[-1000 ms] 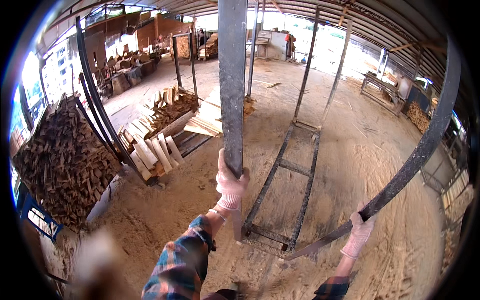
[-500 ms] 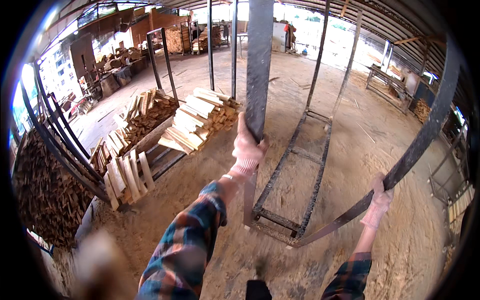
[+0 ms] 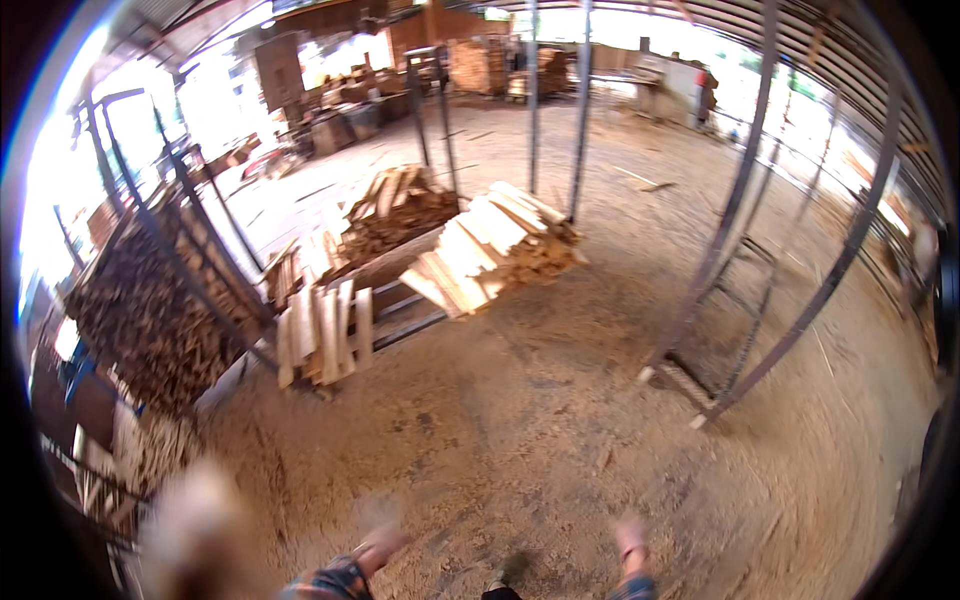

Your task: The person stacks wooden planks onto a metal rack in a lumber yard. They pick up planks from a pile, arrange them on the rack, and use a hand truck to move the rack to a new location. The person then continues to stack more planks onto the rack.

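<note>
My left hand (image 3: pixel 385 535) is low in the view, smeared by motion, its plaid cuff at the lower edge. To its right my right hand (image 3: pixel 630 538) is blurred too. No held thing shows in either, and their fingers cannot be made out. Both are over the sawdust-covered ground, apart from the black metal rack frame (image 3: pixel 690 385), which stands upright to the right with its tall posts. Ahead and left, pale split wood slats (image 3: pixel 485 245) lie piled on a low metal frame, and a few slats (image 3: pixel 325 325) lean at its near end.
A tall stack of darker wood pieces (image 3: pixel 165 310) sits between metal posts at the left. Logs (image 3: pixel 345 95) and stacked wood (image 3: pixel 478 65) are farther back. A blurred pale shape (image 3: pixel 200 530) covers the lower left.
Both hands have let go of the rack's posts and dropped toward me. The view has turned left, so the rack now appears farther right and farther away.
</note>
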Demonstrator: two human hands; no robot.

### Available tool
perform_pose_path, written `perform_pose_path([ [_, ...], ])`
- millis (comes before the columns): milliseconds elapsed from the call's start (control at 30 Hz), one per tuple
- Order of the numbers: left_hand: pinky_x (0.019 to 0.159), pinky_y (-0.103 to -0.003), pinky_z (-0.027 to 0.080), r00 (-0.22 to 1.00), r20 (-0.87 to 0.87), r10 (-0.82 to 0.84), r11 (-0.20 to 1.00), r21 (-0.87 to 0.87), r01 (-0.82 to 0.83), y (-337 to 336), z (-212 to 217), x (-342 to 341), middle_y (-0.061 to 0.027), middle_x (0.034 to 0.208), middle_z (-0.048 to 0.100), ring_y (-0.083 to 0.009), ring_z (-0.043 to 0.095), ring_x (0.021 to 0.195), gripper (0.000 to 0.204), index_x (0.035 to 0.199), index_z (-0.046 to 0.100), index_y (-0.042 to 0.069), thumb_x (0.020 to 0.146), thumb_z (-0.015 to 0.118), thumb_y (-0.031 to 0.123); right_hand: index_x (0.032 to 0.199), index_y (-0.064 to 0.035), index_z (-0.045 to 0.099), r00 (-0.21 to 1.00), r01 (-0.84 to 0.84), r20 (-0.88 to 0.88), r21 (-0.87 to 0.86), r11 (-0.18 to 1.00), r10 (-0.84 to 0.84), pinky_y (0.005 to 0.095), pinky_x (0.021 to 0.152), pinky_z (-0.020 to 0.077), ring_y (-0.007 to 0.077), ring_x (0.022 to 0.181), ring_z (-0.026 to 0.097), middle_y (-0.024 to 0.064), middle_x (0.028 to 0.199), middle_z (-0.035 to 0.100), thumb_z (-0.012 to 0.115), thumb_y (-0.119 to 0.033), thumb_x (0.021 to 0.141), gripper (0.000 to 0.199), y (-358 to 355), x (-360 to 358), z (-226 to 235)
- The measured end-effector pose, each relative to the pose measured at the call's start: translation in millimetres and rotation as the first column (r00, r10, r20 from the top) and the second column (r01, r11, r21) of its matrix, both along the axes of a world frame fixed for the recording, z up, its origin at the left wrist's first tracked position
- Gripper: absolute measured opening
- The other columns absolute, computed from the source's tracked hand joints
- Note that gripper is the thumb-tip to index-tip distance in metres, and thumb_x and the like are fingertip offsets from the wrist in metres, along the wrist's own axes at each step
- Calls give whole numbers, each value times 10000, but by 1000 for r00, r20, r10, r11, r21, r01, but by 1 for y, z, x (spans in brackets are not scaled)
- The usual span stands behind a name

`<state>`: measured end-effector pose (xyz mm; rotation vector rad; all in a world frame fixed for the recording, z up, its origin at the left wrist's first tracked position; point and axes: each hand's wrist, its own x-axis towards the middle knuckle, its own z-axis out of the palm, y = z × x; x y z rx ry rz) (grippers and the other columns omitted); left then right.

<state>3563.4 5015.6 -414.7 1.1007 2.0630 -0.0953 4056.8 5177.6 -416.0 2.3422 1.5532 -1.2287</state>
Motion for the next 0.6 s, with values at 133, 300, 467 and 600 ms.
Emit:
perform_pose_path([
  [133,745,-358,532,62,446,893,-129,384,-914,-384,40,-146,-114,901,705,-247,666,895,261,877,733,100,786,675,337,1002,-47,642,836,-44,-523,-362,931,-164,360,523,471,214,628,610,74,801,678,708,-290,799,324,-126,-132,-134],
  [300,397,-373,370,-226,474,851,-375,248,-893,-561,50,-74,-7,533,454,-196,447,423,253,619,498,173,866,492,225,1310,-6,511,503,-722,-519,187,666,691,348,684,504,213,806,603,125,981,670,741,-274,782,635,-76,-203,-150],
  [467,374,-373,280,-475,466,746,-562,58,-825,-767,4,125,-41,537,416,-199,400,415,194,654,426,121,828,498,168,1017,2,664,483,-739,-352,328,589,802,387,601,510,265,636,614,114,810,690,743,-219,718,380,-136,-363,-60],
  [600,396,-369,302,-663,387,640,-704,-51,-709,-844,-24,198,-44,565,439,-197,419,442,167,686,447,119,830,513,171,1131,66,579,599,-690,-414,166,704,685,368,666,516,266,759,647,174,899,689,745,-233,742,518,-225,-457,-24],
])
